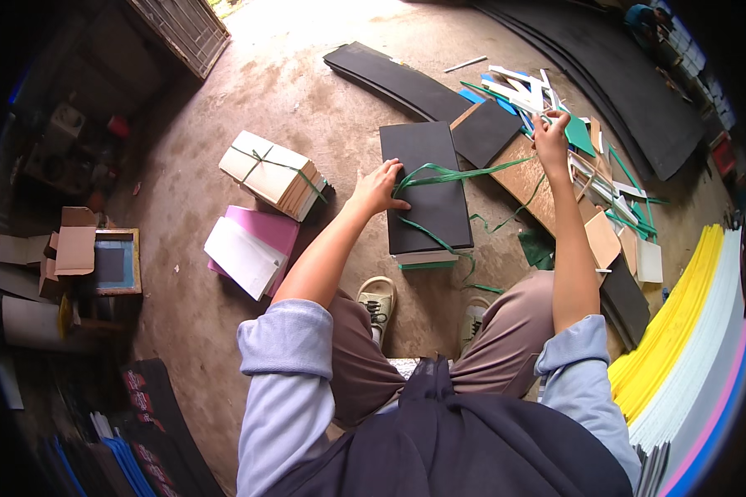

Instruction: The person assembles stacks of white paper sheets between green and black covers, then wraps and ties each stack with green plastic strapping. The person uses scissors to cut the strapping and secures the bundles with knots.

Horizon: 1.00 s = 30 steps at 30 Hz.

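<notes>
A stack of black foam sheets (427,199), with pale and green layers at its near end, lies on the floor between my feet. My left hand (377,189) rests on its left edge, fingers and thumb apart. Green plastic twine (460,174) crosses the stack's top, passing by the gap between that thumb and fingers. From there it stretches right toward my raised right hand (553,141), whose fingers are closed in a pinch, seemingly on the twine; the exact grip is partly hidden. A loose strand hangs below and curls on the floor.
At left stand a tied bundle of cream sheets (278,174) and a pile of pink and white sheets (253,248). Offcuts (588,157) and long black sheets (398,83) lie to the right and ahead. Yellow sheets (671,315) lean at right; a person (648,21) is far right.
</notes>
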Each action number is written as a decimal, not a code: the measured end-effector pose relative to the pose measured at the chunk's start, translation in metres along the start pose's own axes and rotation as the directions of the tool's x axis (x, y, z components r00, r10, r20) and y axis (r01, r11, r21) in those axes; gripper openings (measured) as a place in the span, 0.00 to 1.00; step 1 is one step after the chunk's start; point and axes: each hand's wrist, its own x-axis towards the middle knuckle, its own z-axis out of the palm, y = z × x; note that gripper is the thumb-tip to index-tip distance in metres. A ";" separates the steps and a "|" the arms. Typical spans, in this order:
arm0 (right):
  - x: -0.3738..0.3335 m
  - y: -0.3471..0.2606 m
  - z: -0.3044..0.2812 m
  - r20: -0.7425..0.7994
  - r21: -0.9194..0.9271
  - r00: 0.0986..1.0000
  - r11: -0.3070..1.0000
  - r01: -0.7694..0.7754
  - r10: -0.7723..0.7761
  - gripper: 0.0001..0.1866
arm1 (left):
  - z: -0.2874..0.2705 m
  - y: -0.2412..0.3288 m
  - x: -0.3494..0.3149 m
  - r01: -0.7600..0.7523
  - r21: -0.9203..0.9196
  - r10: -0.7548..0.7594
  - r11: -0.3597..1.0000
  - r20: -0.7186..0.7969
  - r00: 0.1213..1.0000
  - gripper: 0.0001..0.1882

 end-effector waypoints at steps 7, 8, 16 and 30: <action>-0.058 -0.017 0.042 0.513 -0.372 0.804 0.767 0.523 -0.300 0.17 | 0.002 -0.003 0.000 -0.007 -0.005 0.007 1.000 -0.006 1.000 0.46; -0.067 -0.025 0.049 0.627 -0.283 0.711 0.757 0.589 -0.319 0.15 | 0.003 -0.001 0.001 -0.018 -0.016 0.018 1.000 -0.018 1.000 0.46; -0.112 -0.014 0.092 0.753 -0.063 0.451 0.630 0.774 -0.479 0.15 | -0.002 0.002 0.001 -0.092 0.055 0.094 0.994 -0.039 0.995 0.41; -0.115 -0.071 0.070 0.672 -0.019 0.619 0.826 0.564 -0.407 0.09 | 0.010 0.003 0.006 -0.119 0.040 0.122 0.992 -0.095 0.988 0.36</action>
